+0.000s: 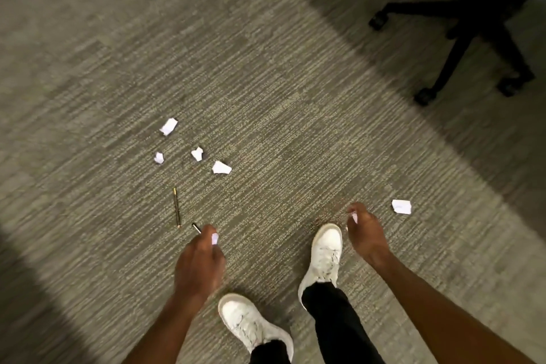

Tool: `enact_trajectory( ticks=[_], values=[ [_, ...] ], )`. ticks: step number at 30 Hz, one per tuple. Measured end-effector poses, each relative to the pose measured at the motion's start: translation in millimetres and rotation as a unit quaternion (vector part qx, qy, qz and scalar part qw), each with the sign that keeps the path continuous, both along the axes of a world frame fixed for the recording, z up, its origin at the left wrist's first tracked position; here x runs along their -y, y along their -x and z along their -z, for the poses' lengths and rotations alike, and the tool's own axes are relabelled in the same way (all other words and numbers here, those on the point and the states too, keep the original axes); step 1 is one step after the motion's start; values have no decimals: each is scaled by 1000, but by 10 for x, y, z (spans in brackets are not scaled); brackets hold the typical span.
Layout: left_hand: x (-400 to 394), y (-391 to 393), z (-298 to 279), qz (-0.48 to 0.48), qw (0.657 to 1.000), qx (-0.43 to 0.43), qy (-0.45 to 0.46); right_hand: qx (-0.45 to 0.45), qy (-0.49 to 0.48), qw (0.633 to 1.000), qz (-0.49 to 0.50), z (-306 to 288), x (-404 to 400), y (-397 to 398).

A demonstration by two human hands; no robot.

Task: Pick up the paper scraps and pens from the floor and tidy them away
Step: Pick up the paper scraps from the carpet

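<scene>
Several white paper scraps lie on the grey carpet: one (pixel 168 126) farthest out, a small one (pixel 159 157), another (pixel 197 153), and one (pixel 221 167) close together, plus a scrap (pixel 401 206) off to the right. A thin dark pencil-like pen (pixel 176 207) lies just left of my left hand. My left hand (pixel 201 260) is closed around a pen (pixel 196 228) whose tip sticks out, along with a paper scrap (pixel 214 238). My right hand (pixel 365 230) hangs over my right shoe with its fingers pinched on a small paper scrap (pixel 354 217).
A black office chair base (pixel 461 18) with castors stands at the upper right. My white shoes (pixel 323 257) and dark trousers fill the lower middle. A dark shadowed area covers the lower left corner. Open carpet stretches to the upper left.
</scene>
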State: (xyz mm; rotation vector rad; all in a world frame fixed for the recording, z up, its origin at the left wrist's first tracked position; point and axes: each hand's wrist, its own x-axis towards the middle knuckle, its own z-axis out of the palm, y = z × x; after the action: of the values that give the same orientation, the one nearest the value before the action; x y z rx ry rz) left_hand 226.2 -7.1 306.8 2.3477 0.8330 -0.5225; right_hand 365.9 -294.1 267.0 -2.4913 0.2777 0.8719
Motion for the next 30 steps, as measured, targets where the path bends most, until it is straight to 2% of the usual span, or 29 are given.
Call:
enact_trajectory(
  ticks=[8,13,17,23,30],
  values=[
    [356,-509,158,2,996,-89,-10,-5,3,998,66,201,833,-316],
    [544,-1062,458,-4,996,-94,-4,10,37,994,99,487,1423,-580],
    [627,-1290,917,10,993,-119,8,-11,75,993,96,908,1783,-659],
    [642,-1354,1815,57,987,-152,-11,-16,128,985,112,1869,2158,-724],
    [567,-1255,2707,81,982,-169,-17,9,191,980,57,2909,2488,-750]
  ],
)
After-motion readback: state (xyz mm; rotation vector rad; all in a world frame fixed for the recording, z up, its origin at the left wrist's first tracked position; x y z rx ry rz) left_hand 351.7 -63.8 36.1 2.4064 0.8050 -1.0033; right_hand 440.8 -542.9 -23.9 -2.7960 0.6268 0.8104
